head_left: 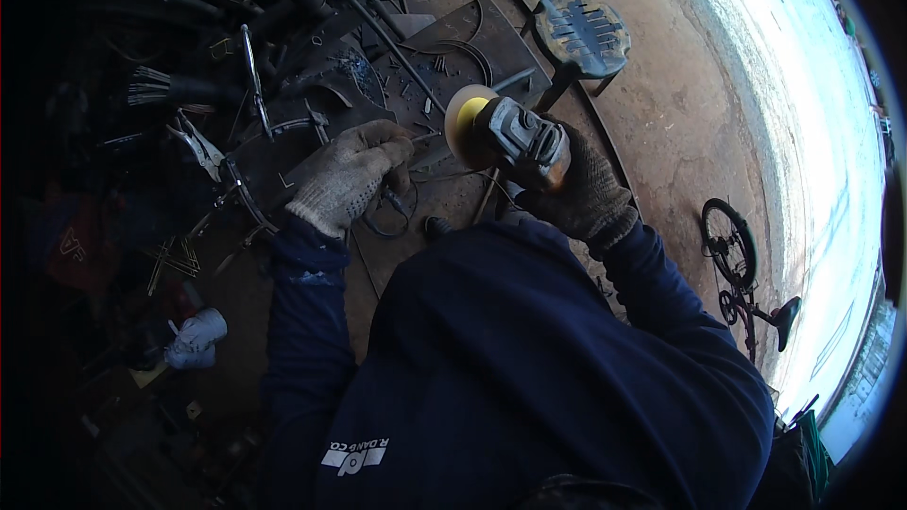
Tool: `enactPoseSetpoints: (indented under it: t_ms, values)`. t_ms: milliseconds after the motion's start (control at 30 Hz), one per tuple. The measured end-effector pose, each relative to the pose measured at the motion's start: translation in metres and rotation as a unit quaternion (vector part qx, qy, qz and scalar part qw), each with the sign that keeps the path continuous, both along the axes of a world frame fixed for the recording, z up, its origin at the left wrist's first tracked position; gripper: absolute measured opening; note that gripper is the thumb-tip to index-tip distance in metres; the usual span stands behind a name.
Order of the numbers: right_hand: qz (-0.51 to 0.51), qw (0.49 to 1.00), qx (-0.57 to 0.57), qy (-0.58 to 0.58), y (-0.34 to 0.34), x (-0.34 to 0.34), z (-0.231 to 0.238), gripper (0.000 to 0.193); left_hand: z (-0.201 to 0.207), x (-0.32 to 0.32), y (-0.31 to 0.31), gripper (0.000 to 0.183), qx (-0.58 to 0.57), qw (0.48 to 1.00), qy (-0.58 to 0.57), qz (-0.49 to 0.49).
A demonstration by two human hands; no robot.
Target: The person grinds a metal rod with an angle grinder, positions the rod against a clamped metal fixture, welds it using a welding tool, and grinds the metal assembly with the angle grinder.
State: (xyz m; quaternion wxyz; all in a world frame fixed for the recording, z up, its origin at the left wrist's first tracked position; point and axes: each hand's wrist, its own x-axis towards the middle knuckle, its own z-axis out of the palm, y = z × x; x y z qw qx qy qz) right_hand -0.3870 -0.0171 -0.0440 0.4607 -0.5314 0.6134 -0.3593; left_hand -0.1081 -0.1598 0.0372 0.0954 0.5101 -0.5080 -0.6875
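My right hand [586, 191], in a dark, worn knit glove, is wrapped round the body of an angle grinder [529, 140]. The grinder's round disc [467, 125], pale with a yellow middle, faces left toward my other hand. My left hand [351, 175], in a grey knit glove, has its fingers pinched on a short thin metal rod [427, 136]. The rod's free end points at the disc and lies close to its edge; whether they touch I cannot tell. Below both hands is a dark metal worktop [453, 33] strewn with small metal bits.
Locking pliers [200, 146] and bar clamps [253, 80] sit on the left. A long bar [378, 26] slants across the worktop beside coiled cable [477, 59]. A plastic stool [582, 33] stands at the far right, a bicycle [732, 250] lower right. Thin rods [175, 263] lie at left.
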Motion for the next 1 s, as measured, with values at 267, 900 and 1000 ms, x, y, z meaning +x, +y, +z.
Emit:
enactPoseSetpoints:
  t_ms: [267,900,1000]
  values:
    - [0.026,0.998,-0.005,0.058,-0.003,-0.003,0.001,0.106,0.014,-0.008,-0.001,0.025,-0.001,0.999,-0.049,-0.004]
    - [0.025,0.997,-0.041,0.067,0.001,-0.001,-0.005,0.102,0.003,-0.002,-0.001,0.026,-0.019,0.998,-0.055,-0.019]
    - [0.028,0.996,-0.037,0.073,0.001,-0.001,-0.003,0.102,0.002,0.0,-0.001,0.025,-0.006,0.999,-0.046,-0.008]
